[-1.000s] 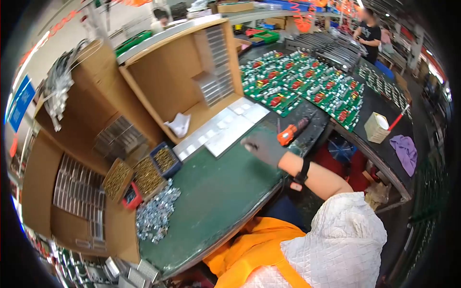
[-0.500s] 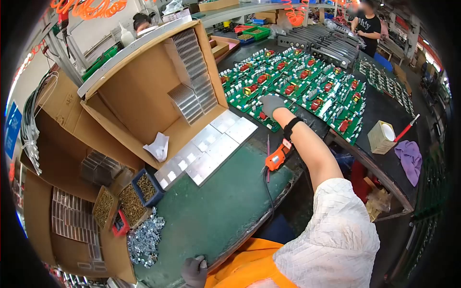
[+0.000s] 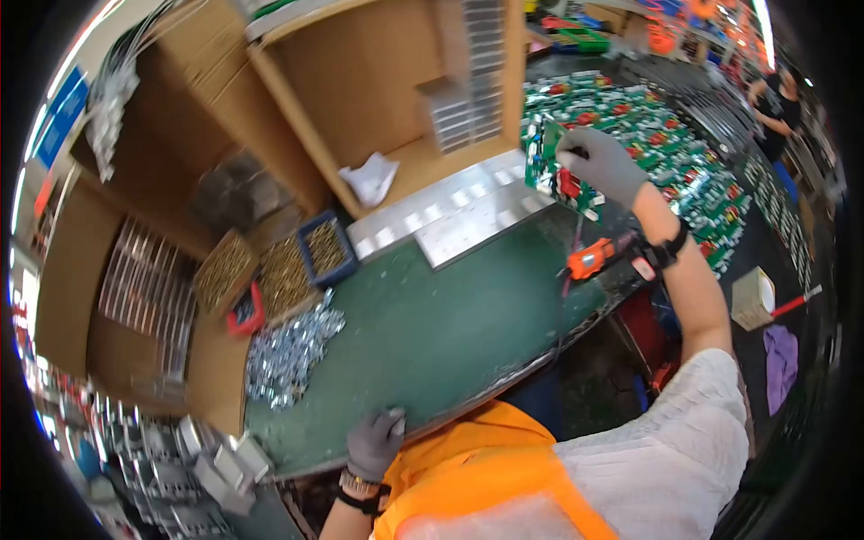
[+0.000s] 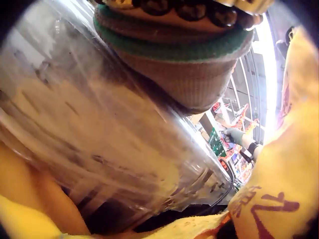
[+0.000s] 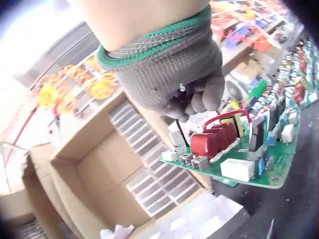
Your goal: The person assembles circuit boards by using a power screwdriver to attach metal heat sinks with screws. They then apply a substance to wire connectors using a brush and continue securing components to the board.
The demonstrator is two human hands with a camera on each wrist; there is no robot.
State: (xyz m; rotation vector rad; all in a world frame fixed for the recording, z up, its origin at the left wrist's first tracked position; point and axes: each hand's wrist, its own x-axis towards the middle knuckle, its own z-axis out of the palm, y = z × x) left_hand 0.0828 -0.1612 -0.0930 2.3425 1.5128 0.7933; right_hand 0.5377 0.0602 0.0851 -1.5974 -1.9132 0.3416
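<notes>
My gloved right hand [image 3: 605, 164] grips a green circuit board [image 5: 275, 167] by its parts and holds it tilted above the near edge of the spread of boards. Red blocks [image 5: 205, 145] and a white connector stand up from this board in the right wrist view. An orange electric screwdriver [image 3: 589, 259] lies on the bench below the hand. My gloved left hand [image 3: 373, 443] rests at the front edge of the green bench mat [image 3: 423, 333], beside the orange apron, fingers loosely curled. The left wrist view mostly hides its fingers.
Flat metal plates [image 3: 477, 223] lie before an open cardboard box [image 3: 360, 99]. Bins of brass screws [image 3: 286, 274] and a pile of small metal clips [image 3: 292, 355] sit left. Rows of circuit boards [image 3: 679, 171] cover the bench at right, near a purple cloth [image 3: 780, 364].
My right hand went from over the mat, empty, to the boards, and now holds one up. My left hand has come into view at the bench edge.
</notes>
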